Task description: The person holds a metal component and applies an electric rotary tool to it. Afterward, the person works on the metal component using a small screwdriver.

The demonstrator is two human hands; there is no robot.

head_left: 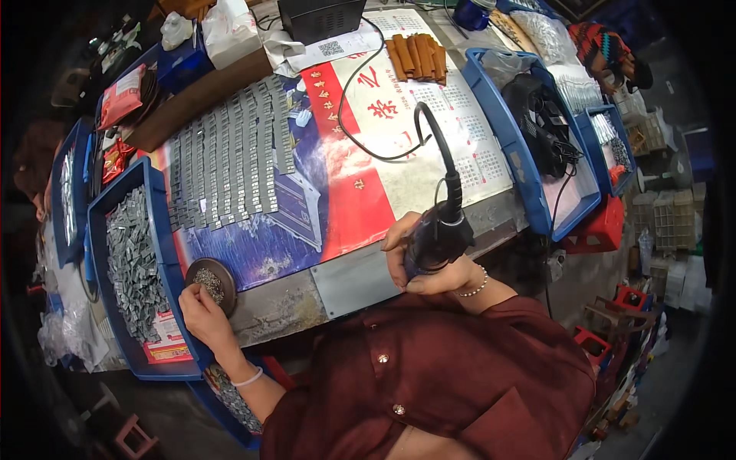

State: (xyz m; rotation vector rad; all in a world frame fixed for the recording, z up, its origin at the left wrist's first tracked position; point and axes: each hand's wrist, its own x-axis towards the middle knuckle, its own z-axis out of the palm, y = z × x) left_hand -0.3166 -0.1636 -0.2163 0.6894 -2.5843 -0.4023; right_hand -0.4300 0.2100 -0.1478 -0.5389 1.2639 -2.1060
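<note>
My right hand [448, 277] is wrapped round a dark corded power tool, apparently an electric screwdriver [443, 239], above the table's front edge. Its black cable rises from the top end; I cannot make out the tip. My left hand [205, 316] reaches to a small round brown dish [228, 299] of tiny metal parts, perhaps screws [208, 280]. Its fingers are drawn together at the dish, and whatever they pinch is hidden. Beyond it, small grey metal pieces [222, 157] lie in several long rows on a printed sheet. More grey pieces [136, 264] fill a blue bin at left.
A flat metal plate [354, 285] lies at the table's front edge. Brown strips [416, 58] are stacked at the back, near a black box [322, 17]. On the right, a blue tray [515, 165] holds a black bag-like item [537, 115]. The black cable [362, 149] loops across the sheet.
</note>
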